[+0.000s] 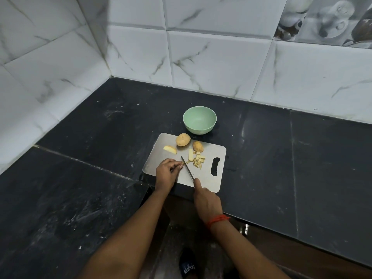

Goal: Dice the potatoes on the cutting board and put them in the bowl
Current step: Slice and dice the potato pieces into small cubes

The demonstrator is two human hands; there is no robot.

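Gripping the knife (188, 168), the right hand (207, 202) rests its blade on a potato strip (186, 162) the left hand (168, 172) pinches on the cutting board (203, 179).

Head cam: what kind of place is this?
Probably a home kitchen corner. A black stone countertop meets white marble-pattern wall tiles. On it sits a grey rectangular cutting board holding brown-skinned potatoes, with a pale green round bowl behind it.
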